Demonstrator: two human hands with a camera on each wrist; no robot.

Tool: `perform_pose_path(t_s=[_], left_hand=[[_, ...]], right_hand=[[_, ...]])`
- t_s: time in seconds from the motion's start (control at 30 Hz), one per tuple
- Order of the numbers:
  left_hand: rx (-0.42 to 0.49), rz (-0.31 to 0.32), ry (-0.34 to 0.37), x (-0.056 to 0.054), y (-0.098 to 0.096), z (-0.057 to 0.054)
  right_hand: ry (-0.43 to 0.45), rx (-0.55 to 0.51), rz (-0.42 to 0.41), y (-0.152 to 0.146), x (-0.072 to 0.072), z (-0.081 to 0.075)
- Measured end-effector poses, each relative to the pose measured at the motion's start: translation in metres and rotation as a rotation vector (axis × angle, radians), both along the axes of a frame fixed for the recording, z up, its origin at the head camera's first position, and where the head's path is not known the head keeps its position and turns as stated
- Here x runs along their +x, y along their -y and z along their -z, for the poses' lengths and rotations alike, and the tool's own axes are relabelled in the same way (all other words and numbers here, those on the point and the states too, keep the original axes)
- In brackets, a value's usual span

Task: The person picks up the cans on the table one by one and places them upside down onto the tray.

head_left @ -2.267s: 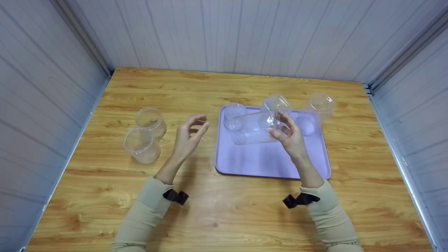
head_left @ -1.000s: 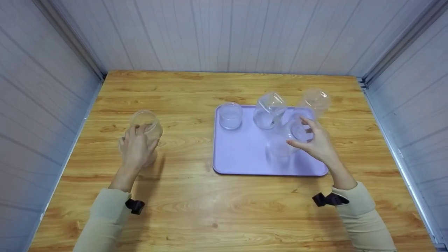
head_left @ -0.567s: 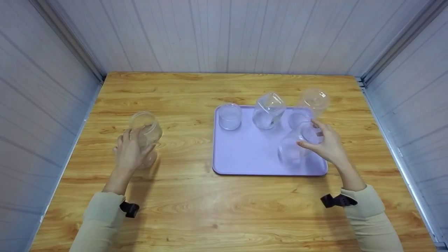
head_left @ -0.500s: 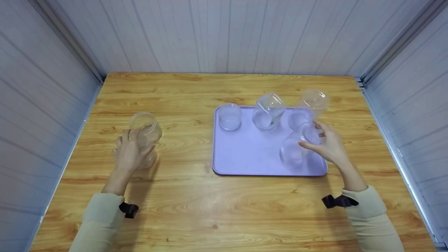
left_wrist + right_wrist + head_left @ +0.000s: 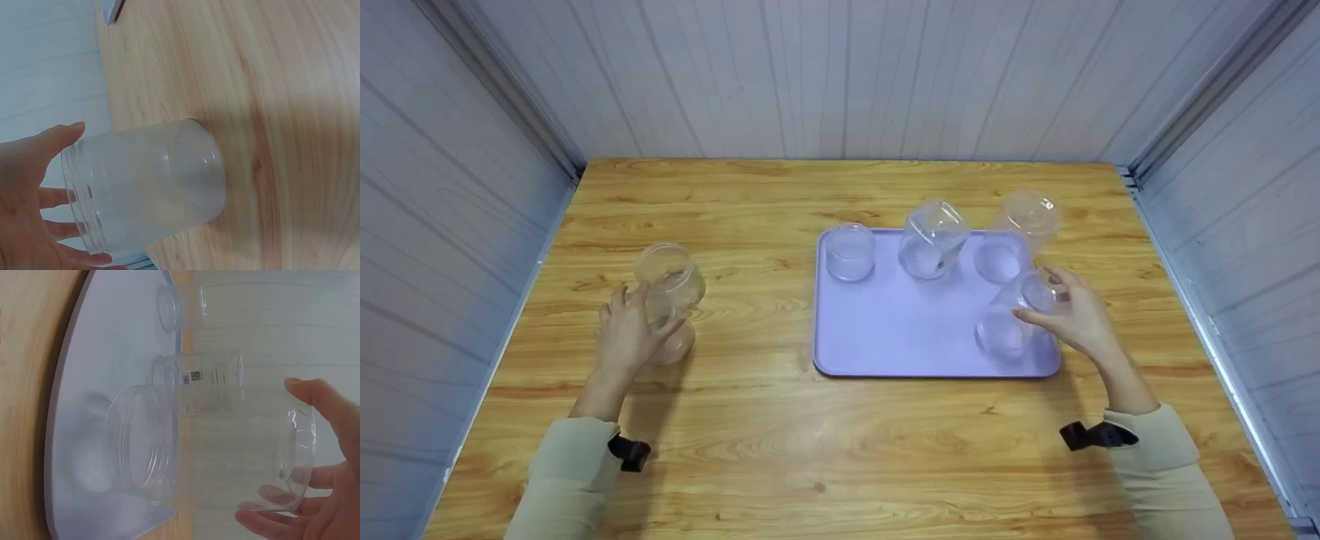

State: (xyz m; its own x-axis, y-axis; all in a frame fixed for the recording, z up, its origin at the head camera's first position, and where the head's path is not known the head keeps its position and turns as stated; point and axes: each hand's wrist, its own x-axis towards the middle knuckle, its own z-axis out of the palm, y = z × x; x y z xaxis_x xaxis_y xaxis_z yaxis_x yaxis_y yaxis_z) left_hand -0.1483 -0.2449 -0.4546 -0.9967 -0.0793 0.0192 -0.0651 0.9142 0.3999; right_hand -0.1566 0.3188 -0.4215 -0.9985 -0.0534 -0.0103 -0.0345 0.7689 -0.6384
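Observation:
My left hand (image 5: 643, 313) grips a clear plastic jar (image 5: 669, 339) that stands on the wooden table, left of the tray. In the left wrist view the thumb and fingers (image 5: 34, 197) wrap this jar (image 5: 152, 188) near its threaded rim. My right hand (image 5: 1035, 295) holds another clear jar (image 5: 1011, 321) mouth down over the near right corner of the lavender tray (image 5: 885, 337). In the right wrist view the thumb and fingers (image 5: 318, 461) clasp its base end (image 5: 225, 455). Whether its rim touches the tray (image 5: 101, 371) is unclear.
A second clear jar (image 5: 669, 268) stands just behind the left-hand one. On the tray's far edge stand a short jar (image 5: 850, 252), a tall one (image 5: 934, 238) and another tall one (image 5: 1021, 231). White panel walls close in the table on three sides.
The right hand carried its jar from the tray's middle to the near right corner and lowered it mouth down. The left hand moved left and took hold of the near jar.

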Motion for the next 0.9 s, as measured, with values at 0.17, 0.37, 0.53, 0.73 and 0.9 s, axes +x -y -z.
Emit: perform_pose_path(t_s=[0.17,0.37,0.53,0.73,0.9], left_hand=[[0.008,0.014,0.029,-0.001,0.002,-0.001],[0.037,0.026,0.073,-0.002,0.004,-0.002],[0.059,0.010,0.080,-0.002,0.005,-0.002],[0.092,0.013,-0.003,0.001,0.004,-0.001],[0.115,0.013,-0.081,0.003,0.002,-0.004]], right_hand=[[0.009,0.012,0.009,-0.006,-0.001,0.004],[0.031,0.022,0.028,-0.010,-0.001,0.007],[0.038,0.034,0.035,-0.013,-0.003,0.009],[0.030,0.039,0.031,-0.014,-0.005,0.013],[0.008,0.046,0.032,-0.014,-0.005,0.016]])
